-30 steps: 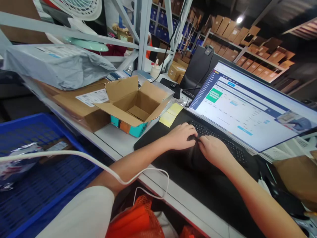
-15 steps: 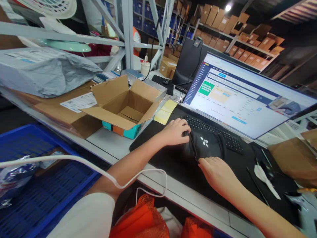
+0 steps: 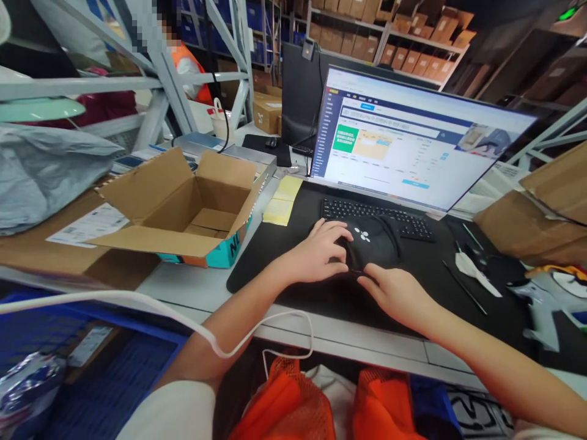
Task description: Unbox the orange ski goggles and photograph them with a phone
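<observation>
A small black fabric pouch (image 3: 373, 241) with a white flower-like mark lies on a black desk mat (image 3: 413, 275), just in front of a black keyboard (image 3: 376, 214). My left hand (image 3: 321, 250) rests on the pouch's left edge, fingers curled and gripping it. My right hand (image 3: 394, 293) touches the pouch's near edge with fingertips pinched on the fabric. An open, empty cardboard box (image 3: 183, 208) stands to the left of the mat.
A lit monitor (image 3: 413, 140) stands behind the keyboard. Yellow sticky notes (image 3: 282, 201), a grey mailer bag (image 3: 41, 171), a flat labelled carton (image 3: 68, 244), a blue crate (image 3: 92, 379), a white cable (image 3: 160, 305) and a paper knife (image 3: 472, 269) surround me. Another person in orange (image 3: 188, 61) is behind the racks.
My right hand came off the pouch, drew back toward me, then returned to its near edge. My left hand stayed on the pouch. My head turned right, shifting the view.
</observation>
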Demonstrator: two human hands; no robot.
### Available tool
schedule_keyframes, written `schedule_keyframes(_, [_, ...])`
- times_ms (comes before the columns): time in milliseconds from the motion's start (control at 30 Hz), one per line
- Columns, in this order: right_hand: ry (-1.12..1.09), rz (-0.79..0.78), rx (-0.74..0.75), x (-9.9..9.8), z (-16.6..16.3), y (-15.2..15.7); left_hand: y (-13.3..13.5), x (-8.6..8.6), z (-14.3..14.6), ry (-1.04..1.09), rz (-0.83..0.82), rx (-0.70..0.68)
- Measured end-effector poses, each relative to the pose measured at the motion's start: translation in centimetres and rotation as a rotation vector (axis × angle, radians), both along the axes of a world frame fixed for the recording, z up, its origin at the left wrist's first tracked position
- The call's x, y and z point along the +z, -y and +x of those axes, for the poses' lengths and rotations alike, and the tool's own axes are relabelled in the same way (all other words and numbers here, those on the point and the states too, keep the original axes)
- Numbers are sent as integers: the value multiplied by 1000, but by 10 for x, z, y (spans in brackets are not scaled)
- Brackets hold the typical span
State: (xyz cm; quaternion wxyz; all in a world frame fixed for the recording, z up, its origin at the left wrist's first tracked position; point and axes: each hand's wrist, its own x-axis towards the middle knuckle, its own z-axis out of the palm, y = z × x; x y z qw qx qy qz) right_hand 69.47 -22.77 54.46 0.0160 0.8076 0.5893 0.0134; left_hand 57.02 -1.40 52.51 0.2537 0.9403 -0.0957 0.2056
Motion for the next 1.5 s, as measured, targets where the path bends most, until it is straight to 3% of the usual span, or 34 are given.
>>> schedule_keyframes(200, [52, 67, -210, -10, 47, 37, -39, -3, 2, 127, -104, 142])
schedule_keyframes(300, [-20, 144, -253, -6, 73, 57, -45, -2, 1, 100, -101, 139])
schedule_keyframes(533, [123, 187, -22, 9, 69, 52, -1, 3, 1, 98, 71, 261])
schedule_keyframes(700, [287, 191, 122, 31, 92, 39, 0, -9, 16, 210, 75, 301])
schedule_keyframes(833, [260, 208, 110, 54, 130, 25, -4, -15, 17, 443, -89, 216])
schedule_keyframes(967, [171, 188, 85, 74, 158, -2, 3, -7, 2, 540, -199, 118])
schedule_keyframes(1033, [172, 192, 108, 80, 162, -20, 7, -4, -5, 560, -287, 165])
schedule_keyframes(1100, [184, 226, 133, 79, 161, -38, 5, -5, -7, 581, -442, 310])
schedule_keyframes(1200, [196, 340, 123, 70, 147, -54, -5, -13, 0, 599, -739, 495])
schedule_keyframes(1333, [136, 545, 151, 47, 109, -51, -25, -21, 15, 605, -969, 484])
schedule_keyframes(1500, [31, 302, 420, 9, 59, -52, -32, -19, 21, 629, -1189, 375])
